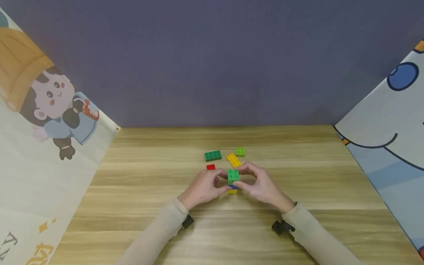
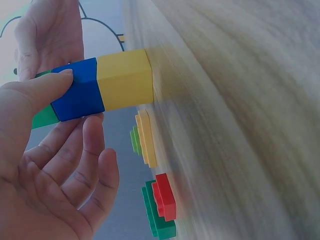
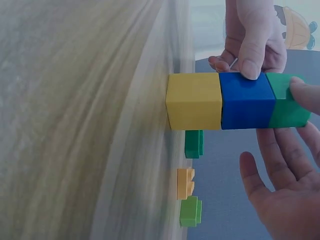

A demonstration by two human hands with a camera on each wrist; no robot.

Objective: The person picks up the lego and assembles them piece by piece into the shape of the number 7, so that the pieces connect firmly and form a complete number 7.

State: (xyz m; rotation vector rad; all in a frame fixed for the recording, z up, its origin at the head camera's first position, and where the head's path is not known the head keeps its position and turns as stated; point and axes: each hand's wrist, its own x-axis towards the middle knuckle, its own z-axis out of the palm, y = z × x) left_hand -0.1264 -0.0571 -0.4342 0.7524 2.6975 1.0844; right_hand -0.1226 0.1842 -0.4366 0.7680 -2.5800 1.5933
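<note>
A stack of three toy building bricks stands upright on the table between the hands. Its yellow brick (image 3: 194, 101) is at the bottom, the blue brick (image 3: 247, 101) in the middle and the green brick (image 1: 233, 177) on top with its studs up. My left hand (image 1: 206, 186) pinches the blue brick, the thumb on its near side. With thumb and fingers my right hand (image 1: 261, 183) pinches the green brick. The other fingers of both hands are spread loosely beside the stack. In both wrist views the bricks sit face to face in one line.
Behind the hands lie a dark green brick (image 1: 213, 155), a flat yellow brick (image 1: 233, 160), a lime green brick (image 1: 240, 152) and a red brick (image 1: 210, 167). The wooden table (image 1: 139, 176) ends at a dark grey wall (image 1: 225, 66). Printed panels flank it left and right.
</note>
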